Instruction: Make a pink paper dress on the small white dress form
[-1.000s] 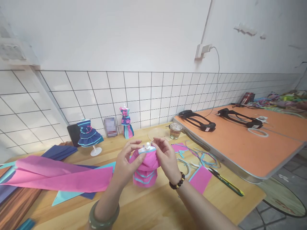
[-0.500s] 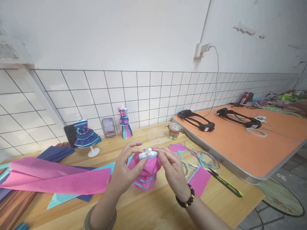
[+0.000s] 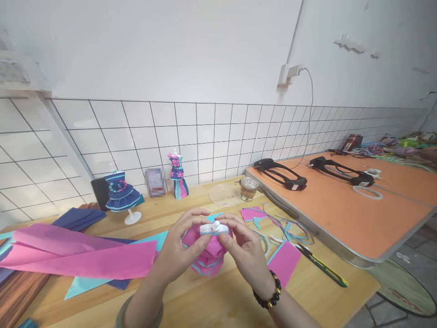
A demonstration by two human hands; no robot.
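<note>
A small white mannequin wearing a pink paper dress (image 3: 207,257) with light blue trim stands on the wooden table (image 3: 211,300) right in front of me. My left hand (image 3: 182,248) grips the dress from the left, thumb and fingers curled around its top. My right hand (image 3: 244,248) pinches the top from the right, at the blue neckline band under the white neck knob (image 3: 215,226). Both hands press together around the upper part of the dress.
Long pink paper sheets (image 3: 78,257) lie to the left over blue and teal pieces. Two finished paper dresses on stands (image 3: 121,193) (image 3: 178,177) line the tiled wall. A glass jar (image 3: 248,188), paper scraps (image 3: 283,225), a pink square (image 3: 283,262) and a utility knife (image 3: 322,266) lie right. An orange table (image 3: 344,200) adjoins.
Both hands have sunk lower and closed in around the top of the dress, pressing the neckline band down; the dress now looks more squashed than a second ago.
</note>
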